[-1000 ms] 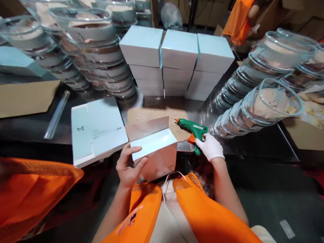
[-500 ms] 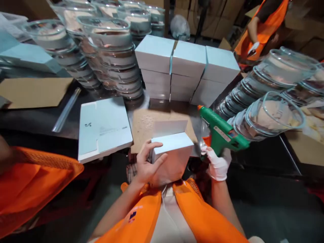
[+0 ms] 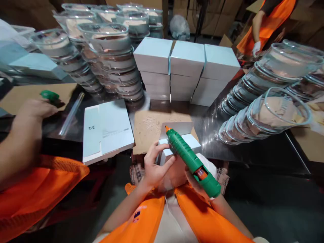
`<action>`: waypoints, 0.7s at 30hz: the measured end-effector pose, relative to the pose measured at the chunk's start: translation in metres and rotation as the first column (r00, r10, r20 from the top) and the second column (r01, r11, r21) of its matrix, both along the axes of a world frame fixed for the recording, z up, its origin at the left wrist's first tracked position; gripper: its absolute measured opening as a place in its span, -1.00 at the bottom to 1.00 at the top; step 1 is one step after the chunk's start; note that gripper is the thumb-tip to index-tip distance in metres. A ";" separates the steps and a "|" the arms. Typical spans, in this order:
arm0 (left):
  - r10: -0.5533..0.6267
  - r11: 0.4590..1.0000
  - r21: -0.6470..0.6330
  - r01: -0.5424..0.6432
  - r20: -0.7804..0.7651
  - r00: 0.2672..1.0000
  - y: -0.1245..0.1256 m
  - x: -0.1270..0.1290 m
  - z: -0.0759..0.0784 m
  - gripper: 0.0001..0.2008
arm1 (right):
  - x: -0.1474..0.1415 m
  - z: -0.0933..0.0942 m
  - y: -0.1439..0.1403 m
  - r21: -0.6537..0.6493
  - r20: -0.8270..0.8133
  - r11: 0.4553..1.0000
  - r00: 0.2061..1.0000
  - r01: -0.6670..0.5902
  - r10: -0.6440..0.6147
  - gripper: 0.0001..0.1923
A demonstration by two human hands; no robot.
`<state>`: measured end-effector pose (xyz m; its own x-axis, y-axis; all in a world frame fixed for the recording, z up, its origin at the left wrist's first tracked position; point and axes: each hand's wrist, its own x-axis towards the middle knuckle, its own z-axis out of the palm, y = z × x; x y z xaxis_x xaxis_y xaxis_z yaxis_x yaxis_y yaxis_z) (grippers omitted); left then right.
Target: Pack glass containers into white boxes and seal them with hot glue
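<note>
Head view. Left hand (image 3: 155,168) bare, fingers curled round the near left corner of a small white box (image 3: 180,148), held over the lap at the bench (image 3: 253,148) edge, rear flap upright. Right hand (image 3: 202,177) gloved, largely hidden, clamped on the grip of a green glue gun (image 3: 191,160); orange nozzle poised at the box's top edge beside the flap. Left fingertips noted very close to the nozzle: risk of a burn judged real if the tip slipped or glue ran. Box unsupported below, so a wobble could smear the bead or misalign the flap. Cardboard sheet (image 3: 149,130) beyond the box speckled, probably with glue drips. Flat box blanks (image 3: 107,130) just left, stacked white boxes (image 3: 187,65) behind, leaning stacks of clear containers (image 3: 258,114) near right: an elbow knock could topple them. Co-worker's hand (image 3: 32,109) at far left on another green tool, apart.
</note>
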<state>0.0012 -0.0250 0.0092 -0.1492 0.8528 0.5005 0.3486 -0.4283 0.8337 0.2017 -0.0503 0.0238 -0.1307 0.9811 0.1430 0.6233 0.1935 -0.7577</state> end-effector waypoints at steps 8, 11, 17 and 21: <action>0.033 0.999 -0.027 -0.033 0.004 0.999 -0.003 -0.010 -0.011 -0.76 | 0.009 0.011 0.011 0.199 0.022 0.976 0.995 0.091 -0.097 -0.88; 0.069 0.996 -0.049 -0.068 0.006 0.998 -0.003 -0.021 -0.018 -0.73 | 0.026 0.003 0.012 0.020 -0.160 0.979 0.967 0.202 -0.197 -0.82; 0.129 0.991 -0.053 -0.127 0.034 0.991 0.005 -0.041 -0.022 -0.70 | 0.043 -0.014 0.038 -0.233 -0.366 0.934 0.865 0.272 -0.343 -0.59; 0.122 0.992 -0.030 -0.120 0.094 0.988 0.012 -0.041 -0.019 -0.66 | 0.034 -0.023 0.084 -0.473 -0.406 0.860 0.818 0.194 -0.408 -0.40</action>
